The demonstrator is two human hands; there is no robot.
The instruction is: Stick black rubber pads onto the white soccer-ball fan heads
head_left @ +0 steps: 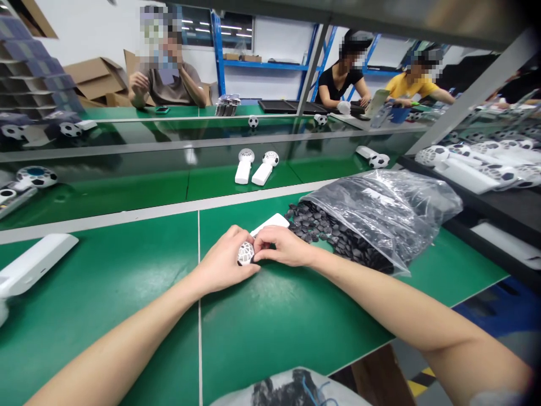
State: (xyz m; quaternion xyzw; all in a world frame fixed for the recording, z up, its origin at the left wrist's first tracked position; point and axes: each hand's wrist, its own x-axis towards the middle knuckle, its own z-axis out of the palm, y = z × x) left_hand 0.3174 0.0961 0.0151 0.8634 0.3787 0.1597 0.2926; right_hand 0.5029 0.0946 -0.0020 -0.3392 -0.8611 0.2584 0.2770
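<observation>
My left hand (226, 260) is wrapped round the ball-shaped head of a white device (245, 254), just left of centre on the green table. The white handle (270, 224) points away to the upper right, partly behind my right hand (281, 246). The fingertips of my right hand are pinched at the right side of the ball head; whatever they hold is too small to make out. Dark patches show on the lattice head. Right of the hands, a pile of small black pieces (310, 221) spills from a clear plastic bag (384, 211).
Two white ball-headed devices (243, 169) (265, 169) lie on the green conveyor (160, 177) beyond. A white handle (40, 262) sits at the left. Black trays (502, 208) with devices stand at the right. Several people work across the line.
</observation>
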